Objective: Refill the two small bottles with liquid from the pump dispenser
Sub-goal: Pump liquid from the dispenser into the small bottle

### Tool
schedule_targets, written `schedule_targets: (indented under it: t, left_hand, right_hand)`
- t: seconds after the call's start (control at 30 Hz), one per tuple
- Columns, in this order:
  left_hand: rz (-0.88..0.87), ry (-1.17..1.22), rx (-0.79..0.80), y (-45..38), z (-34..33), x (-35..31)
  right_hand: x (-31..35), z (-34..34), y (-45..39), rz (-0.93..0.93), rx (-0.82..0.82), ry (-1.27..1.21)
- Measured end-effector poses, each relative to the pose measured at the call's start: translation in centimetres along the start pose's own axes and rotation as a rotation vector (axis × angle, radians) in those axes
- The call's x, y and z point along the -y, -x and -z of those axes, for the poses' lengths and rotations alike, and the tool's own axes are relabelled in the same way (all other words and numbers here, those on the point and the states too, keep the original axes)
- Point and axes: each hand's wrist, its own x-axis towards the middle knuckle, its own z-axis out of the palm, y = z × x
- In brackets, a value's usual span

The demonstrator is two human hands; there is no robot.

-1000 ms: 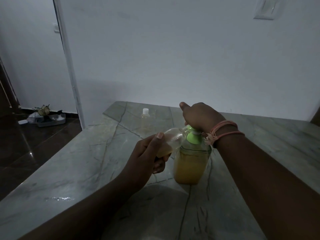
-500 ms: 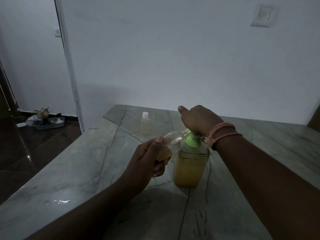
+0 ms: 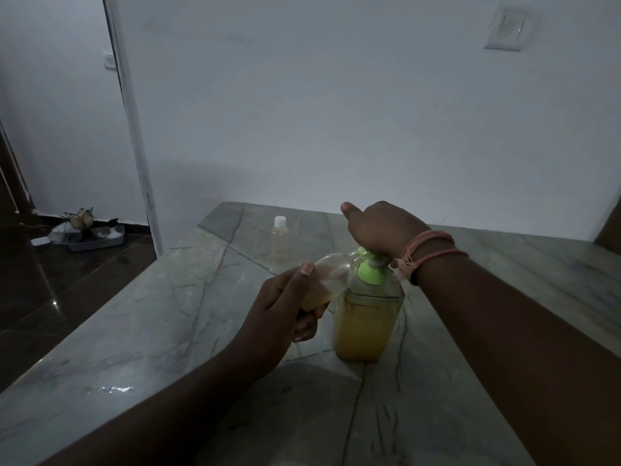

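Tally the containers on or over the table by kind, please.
Small bottles: 2, one held tilted by the left hand at the spout, one capped and standing farther back.
Pump dispensers: 1, right hand on its pump.
Total: 3

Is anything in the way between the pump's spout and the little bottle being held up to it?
Nothing visible. The left hand holds the small bottle tilted, its mouth right at the green spout of the pump dispenser, while the right hand presses the pump.
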Motion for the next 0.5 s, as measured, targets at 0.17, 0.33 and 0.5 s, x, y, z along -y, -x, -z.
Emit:
schedule_targets:
  t: [0.17,0.33,0.5]
  left_hand:
    - [-0.002,-0.023,-0.004,-0.04,0.13,0.08]
    - [0.009,-0.030,-0.013,-0.07,0.13,0.14]
    - [0.010,-0.023,-0.015,-0.01,0.01,-0.20]
  right_hand:
    - [-0.52,-0.37,-0.16,0.026,-0.037,-0.029]
    - [-0.59,-0.27,-0.13,0.013,-0.008,0.011]
    - [-0.14,0.09,-0.77,0.012,-0.022,0.102]
